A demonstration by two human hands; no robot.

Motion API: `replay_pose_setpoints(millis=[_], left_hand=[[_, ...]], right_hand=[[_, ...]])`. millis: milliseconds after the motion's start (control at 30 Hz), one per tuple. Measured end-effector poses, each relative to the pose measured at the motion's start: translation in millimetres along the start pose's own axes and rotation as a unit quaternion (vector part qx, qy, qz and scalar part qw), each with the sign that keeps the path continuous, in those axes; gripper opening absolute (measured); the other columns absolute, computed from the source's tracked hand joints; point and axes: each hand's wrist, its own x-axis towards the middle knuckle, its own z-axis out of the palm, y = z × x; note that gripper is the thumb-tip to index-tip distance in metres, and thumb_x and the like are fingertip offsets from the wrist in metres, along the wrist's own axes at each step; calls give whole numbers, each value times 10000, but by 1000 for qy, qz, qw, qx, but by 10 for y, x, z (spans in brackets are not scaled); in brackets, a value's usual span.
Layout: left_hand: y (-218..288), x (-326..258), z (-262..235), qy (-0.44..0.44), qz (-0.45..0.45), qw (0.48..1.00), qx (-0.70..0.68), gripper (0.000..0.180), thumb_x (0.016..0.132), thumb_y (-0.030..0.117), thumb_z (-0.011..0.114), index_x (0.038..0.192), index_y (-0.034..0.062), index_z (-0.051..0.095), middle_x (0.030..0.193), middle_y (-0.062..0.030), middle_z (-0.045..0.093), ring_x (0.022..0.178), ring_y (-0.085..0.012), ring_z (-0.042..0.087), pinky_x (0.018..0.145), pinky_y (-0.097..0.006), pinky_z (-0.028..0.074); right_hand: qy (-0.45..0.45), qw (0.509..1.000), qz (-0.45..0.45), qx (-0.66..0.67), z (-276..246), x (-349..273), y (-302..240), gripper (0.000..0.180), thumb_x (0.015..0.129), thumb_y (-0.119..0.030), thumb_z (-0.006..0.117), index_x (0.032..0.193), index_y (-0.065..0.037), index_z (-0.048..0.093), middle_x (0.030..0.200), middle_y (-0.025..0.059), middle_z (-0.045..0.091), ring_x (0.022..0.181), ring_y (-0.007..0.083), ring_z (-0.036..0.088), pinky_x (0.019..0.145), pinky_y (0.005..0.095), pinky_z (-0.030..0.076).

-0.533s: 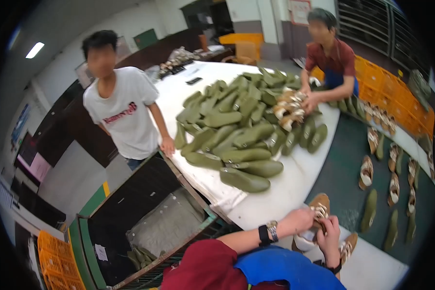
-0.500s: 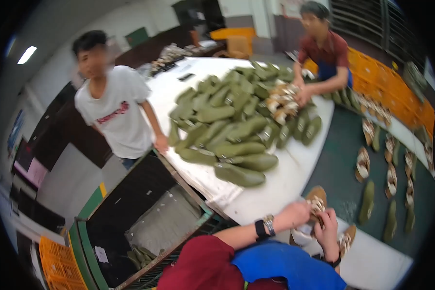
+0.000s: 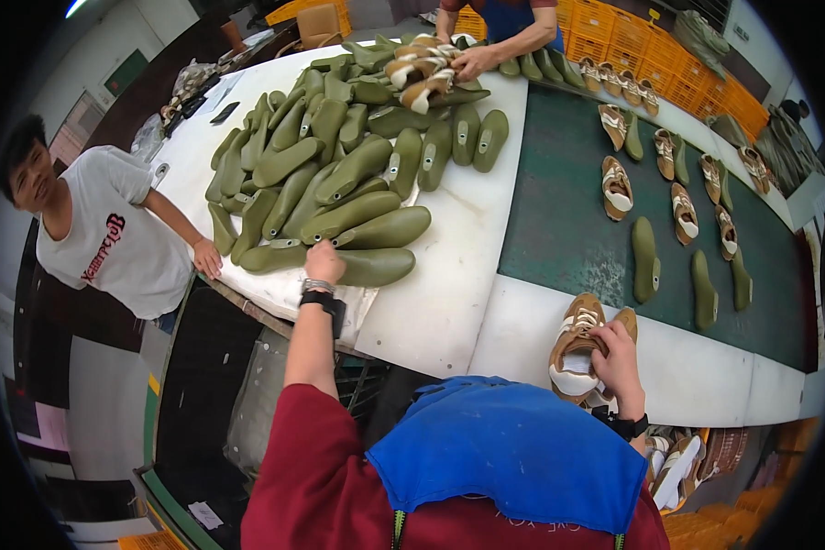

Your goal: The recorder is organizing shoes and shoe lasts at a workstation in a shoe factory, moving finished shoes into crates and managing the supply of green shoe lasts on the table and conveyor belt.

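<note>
Far left, a person in a white T-shirt [image 3: 108, 225] stands with a hand on the edge of the white bench [image 3: 440, 307]. Next along, a big heap of green shoe lasts [image 3: 289, 188] covers the bench, and here's the wearer's left hand [image 3: 324, 264], right at the end of the nearest green last [image 3: 373, 267]! Its fingers bend over that end; whether they close on it, I cannot tell. Behind the heap, a co-worker in a blue apron [image 3: 522, 20] clutches a bundle of brown-and-white shoes [image 3: 423, 71]. Over to the right, at the near edge, sits the laced shoe [image 3: 570, 328], toe pointing away, and the right hand [image 3: 619, 356] has it, fingers curled on its collar. A second shoe [image 3: 626, 321] peeks out just beside it, partly hidden. Beyond, on a dark green surface [image 3: 559, 225], shoes and lasts stand in rows, with orange crates [image 3: 634, 48] behind. Lower right, more shoes [image 3: 676, 469] lie below bench level.
</note>
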Motion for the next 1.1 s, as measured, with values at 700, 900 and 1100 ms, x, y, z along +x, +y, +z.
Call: replay_pose_setpoints(millis=[700, 900, 1100], left_hand=[[3526, -15, 463, -188, 332, 924, -21, 654, 766, 395, 561, 1299, 72, 362, 842, -180, 644, 787, -323, 628, 692, -414, 495], [4620, 16, 899, -236, 330, 914, 18, 663, 772, 336, 537, 1321, 26, 333, 957, -201, 630, 914, -318, 611, 801, -398, 483], [4768, 81, 844, -245, 354, 902, -46, 723, 783, 423, 548, 1319, 5, 299, 941, -232, 623, 878, -354, 611, 759, -425, 491]], right_hand=[[81, 995, 54, -6, -146, -159, 37, 265, 674, -5, 570, 930, -69, 599, 893, 95, 516, 817, 275, 556, 701, 349, 472], [144, 978, 152, -26, -411, -314, 125, 266, 657, 22, 565, 908, -60, 596, 864, 100, 514, 769, 272, 551, 656, 338, 474], [237, 963, 122, -34, -485, 17, 376, 313, 639, 44, 555, 935, -50, 592, 907, 113, 528, 780, 281, 554, 671, 345, 476]])
